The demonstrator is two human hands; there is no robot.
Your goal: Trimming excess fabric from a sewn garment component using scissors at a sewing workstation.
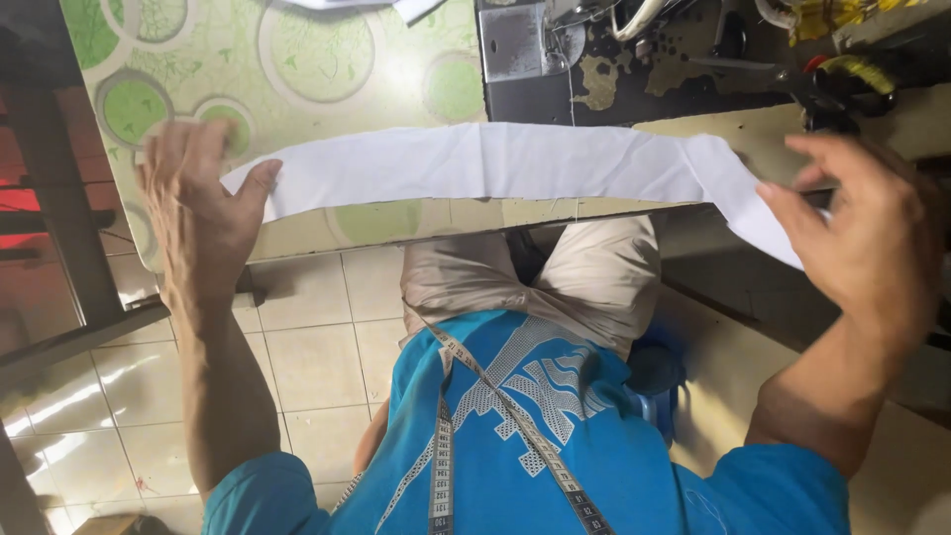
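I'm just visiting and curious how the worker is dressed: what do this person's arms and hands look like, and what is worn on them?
Both hands are bare: no gloves, rings or watch show on the left hand or the right hand. The forearms are uncovered too. Short bright blue sleeves of a T-shirt end above the elbows. The shirt has a white dotted pattern on the front, and a grey measuring tape hangs around the neck.
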